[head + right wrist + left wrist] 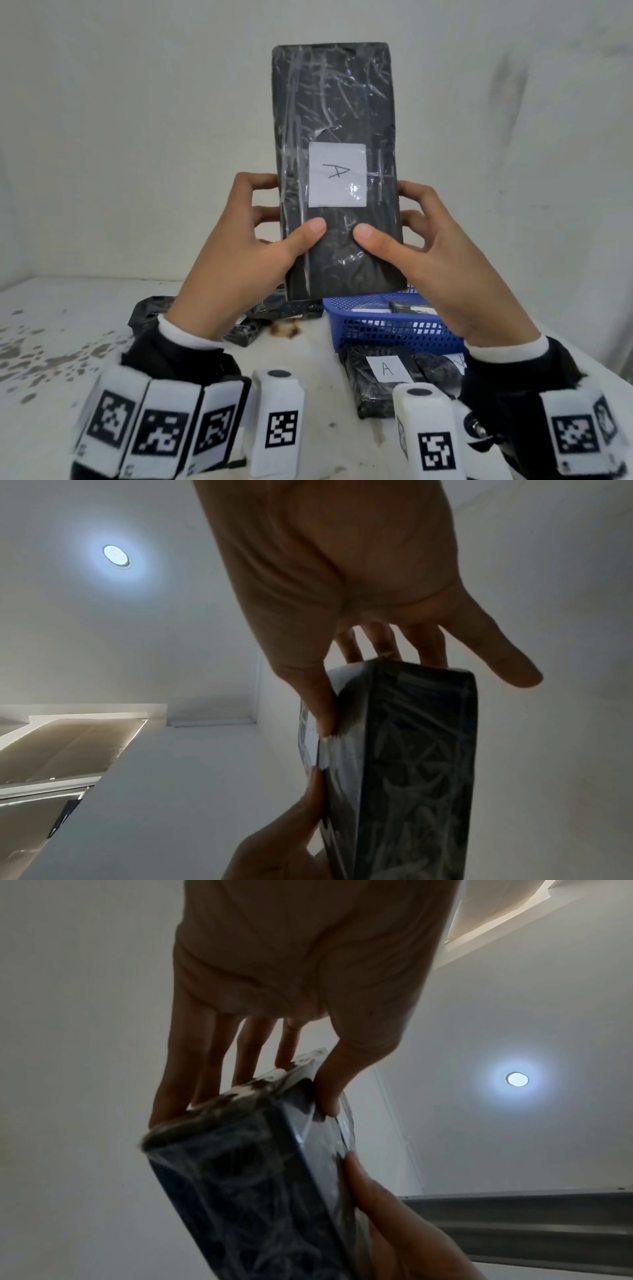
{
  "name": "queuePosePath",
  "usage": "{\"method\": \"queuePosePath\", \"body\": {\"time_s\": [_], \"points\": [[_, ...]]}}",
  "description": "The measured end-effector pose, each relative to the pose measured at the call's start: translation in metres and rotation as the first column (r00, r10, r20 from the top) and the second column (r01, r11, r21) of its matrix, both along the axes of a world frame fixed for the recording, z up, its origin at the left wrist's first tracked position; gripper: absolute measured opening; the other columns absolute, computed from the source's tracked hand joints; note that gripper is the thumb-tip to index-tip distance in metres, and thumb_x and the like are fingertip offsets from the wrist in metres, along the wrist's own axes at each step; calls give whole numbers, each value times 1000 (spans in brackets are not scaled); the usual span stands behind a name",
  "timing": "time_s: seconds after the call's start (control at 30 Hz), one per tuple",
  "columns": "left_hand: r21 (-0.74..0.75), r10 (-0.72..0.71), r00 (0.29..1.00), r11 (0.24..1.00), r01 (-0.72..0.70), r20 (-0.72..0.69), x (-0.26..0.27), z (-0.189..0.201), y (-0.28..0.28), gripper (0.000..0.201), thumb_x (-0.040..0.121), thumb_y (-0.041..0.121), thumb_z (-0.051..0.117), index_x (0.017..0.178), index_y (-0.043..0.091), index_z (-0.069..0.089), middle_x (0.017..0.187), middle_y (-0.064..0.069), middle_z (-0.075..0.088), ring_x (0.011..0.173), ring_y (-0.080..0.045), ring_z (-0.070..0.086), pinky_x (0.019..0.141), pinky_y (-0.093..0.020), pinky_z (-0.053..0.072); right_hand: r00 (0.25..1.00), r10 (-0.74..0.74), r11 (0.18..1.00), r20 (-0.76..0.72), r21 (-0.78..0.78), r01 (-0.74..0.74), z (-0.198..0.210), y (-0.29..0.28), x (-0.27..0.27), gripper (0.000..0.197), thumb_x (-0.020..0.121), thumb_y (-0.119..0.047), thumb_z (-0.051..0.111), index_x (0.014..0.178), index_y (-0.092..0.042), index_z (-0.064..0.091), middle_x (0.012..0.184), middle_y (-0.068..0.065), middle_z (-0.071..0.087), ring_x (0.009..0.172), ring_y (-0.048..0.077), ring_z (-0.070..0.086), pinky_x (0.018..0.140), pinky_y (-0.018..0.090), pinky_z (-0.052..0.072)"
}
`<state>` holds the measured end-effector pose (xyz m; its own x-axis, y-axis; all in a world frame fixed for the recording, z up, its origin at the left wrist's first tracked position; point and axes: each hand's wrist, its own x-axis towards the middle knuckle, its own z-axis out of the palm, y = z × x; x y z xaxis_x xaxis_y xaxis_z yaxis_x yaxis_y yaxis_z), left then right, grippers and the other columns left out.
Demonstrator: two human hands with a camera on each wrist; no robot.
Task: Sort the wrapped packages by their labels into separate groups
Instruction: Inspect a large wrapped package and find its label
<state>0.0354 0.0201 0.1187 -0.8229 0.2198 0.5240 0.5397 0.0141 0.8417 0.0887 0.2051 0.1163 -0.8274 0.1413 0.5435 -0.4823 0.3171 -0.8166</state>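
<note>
I have the wrapped package (337,171) lifted upright between both hands, well above the surface (68,342), its long axis vertical and its white label (337,174) reading "A" turned toward me. My left hand (239,253) pinches the lower left edge, thumb on the front face and fingers curled behind; my right hand (431,260) mirrors it on the lower right edge, thumb in front, fingers wrapped to the back. The move I judge comes next turns on where the matching group lies: another package labelled "A" (383,380) rests flat on the surface below and to the right, just in front of the blue basket (387,322), so it sits nearer my right hand, and the held package would have to tip from upright to flat on the way down. More dark packages (246,322) lie in a loose heap to the left of the basket, under my left hand; I cannot read their labels from here. The basket seems to hold something as well, though my right hand hides most of it. The head view alone gives me the label and the layout; both wrist views look up past the palms at the ceiling, showing only the package's thickness and my thumbs pressing the crinkled film.
</note>
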Motion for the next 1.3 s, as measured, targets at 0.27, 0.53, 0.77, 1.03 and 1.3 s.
{"method": "queuePosePath", "body": {"time_s": [0.27,0.53,0.77,1.03,1.3], "points": [[56,24,1000,998,-25,19,-1,-1,1,36,80,35,72,109,30,51,91,0,76,76,-19,74,77,-47,59,997,-73,997,-11,16,73,1,-2,3,54,67,-47,75,114,-29,58,109,-3,73,85,15,75,71,29,61],[71,40,999,997,-39,-8,-1,-2,5,38,77,39,74,103,25,51,107,15,71,77,-16,73,80,-50,57,990,-122,989,-70,75,127,4,-7,9,71,79,-45,74,140,-56,39,113,-12,68,74,10,75,65,24,60],[13,20,994,1000,-18,-108,-2,-3,6,58,84,33,70,135,49,47,102,33,65,101,-4,65,79,-37,60,979,-175,977,-106,103,186,1,-10,7,65,80,-44,77,134,-59,43,109,-9,70,87,7,73,74,31,63],[49,31,996,998,-27,-87,-3,-3,6,39,84,38,68,116,54,54,90,15,70,77,0,68,71,-32,59,979,-171,984,-111,37,176,5,-5,9,41,82,-44,73,119,-46,55,110,-12,71,72,9,73,64,25,59],[6,34,998,999,-34,-56,-5,-5,8,20,93,46,56,111,38,56,96,-1,72,88,-18,70,80,-55,56,972,-188,981,-139,17,192,5,-3,10,22,90,-36,70,107,-35,57,110,-11,73,68,12,72,65,26,59]]}}
